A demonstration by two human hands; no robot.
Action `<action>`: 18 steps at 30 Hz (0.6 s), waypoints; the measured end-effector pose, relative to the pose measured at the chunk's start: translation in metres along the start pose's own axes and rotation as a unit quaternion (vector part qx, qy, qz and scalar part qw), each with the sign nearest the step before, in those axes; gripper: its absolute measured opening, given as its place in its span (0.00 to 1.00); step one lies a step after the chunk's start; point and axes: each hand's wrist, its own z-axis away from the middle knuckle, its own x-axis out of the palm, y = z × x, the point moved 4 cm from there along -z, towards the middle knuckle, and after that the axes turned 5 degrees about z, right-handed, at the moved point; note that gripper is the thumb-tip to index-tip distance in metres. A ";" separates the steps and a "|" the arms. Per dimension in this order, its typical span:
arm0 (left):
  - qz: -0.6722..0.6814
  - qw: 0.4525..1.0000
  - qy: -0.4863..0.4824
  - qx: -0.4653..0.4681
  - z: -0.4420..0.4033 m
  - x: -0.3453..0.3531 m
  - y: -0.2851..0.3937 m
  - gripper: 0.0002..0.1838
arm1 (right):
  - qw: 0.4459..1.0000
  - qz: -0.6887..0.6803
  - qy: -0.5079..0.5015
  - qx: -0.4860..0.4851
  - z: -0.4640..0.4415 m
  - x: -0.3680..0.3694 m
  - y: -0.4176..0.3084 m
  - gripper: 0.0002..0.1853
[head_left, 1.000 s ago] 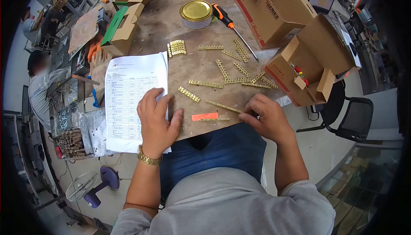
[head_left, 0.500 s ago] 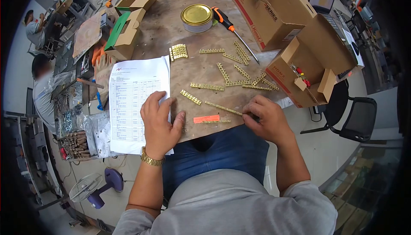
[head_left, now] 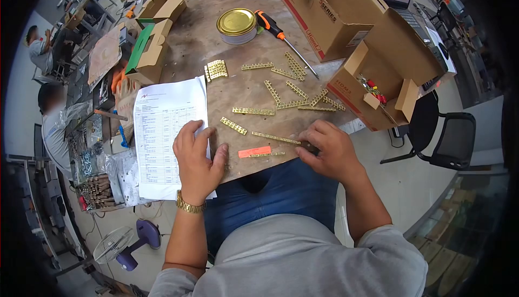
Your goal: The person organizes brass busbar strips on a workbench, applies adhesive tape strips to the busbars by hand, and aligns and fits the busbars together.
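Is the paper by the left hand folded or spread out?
Spread out: the printed paper lies full-length by the left hand, with no fold showing.

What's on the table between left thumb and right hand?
Head view: an orange slip, a brass strip along its lower edge, and a longer strip ending at the right hand.

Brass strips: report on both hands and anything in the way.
Right hand at one end of a strip. Left hand open at the edge of the papers, nothing seen in it. Orange label close by; nothing visibly blocking.
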 end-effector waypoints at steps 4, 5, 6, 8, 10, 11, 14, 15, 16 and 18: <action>0.002 1.000 0.001 0.000 0.000 0.000 0.001 0.24 | 1.000 0.014 0.010 0.006 0.003 0.001 0.008 0.08; 0.001 1.000 0.001 0.000 0.000 0.000 0.000 0.24 | 0.999 0.022 0.006 0.026 0.004 -0.002 0.013 0.08; 0.002 1.000 0.000 0.001 0.000 -0.001 0.000 0.24 | 0.999 0.029 0.003 0.044 0.005 -0.005 0.018 0.08; 0.003 1.000 0.001 0.002 -0.001 -0.001 0.000 0.24 | 0.998 0.010 -0.014 0.068 0.005 -0.016 0.027 0.08; 0.003 1.000 0.005 0.003 -0.001 -0.001 0.001 0.24 | 0.995 -0.005 -0.029 0.099 0.001 -0.027 0.031 0.08; 0.002 1.000 0.007 0.004 -0.001 -0.001 0.001 0.24 | 0.992 -0.010 -0.035 0.118 -0.002 -0.032 0.031 0.08; 0.018 1.000 0.006 -0.002 -0.001 0.000 0.000 0.24 | 0.992 -0.003 0.018 0.126 -0.014 -0.038 0.033 0.07; 0.019 1.000 0.007 -0.002 -0.001 0.000 0.000 0.24 | 0.992 0.004 0.049 0.120 -0.017 -0.039 0.034 0.07; 0.020 1.000 0.008 -0.001 -0.001 0.000 0.000 0.24 | 0.991 0.028 0.051 0.118 -0.019 -0.037 0.036 0.07; 0.023 1.000 0.011 0.000 -0.001 0.000 -0.001 0.24 | 0.989 0.074 0.057 0.113 -0.021 -0.030 0.043 0.07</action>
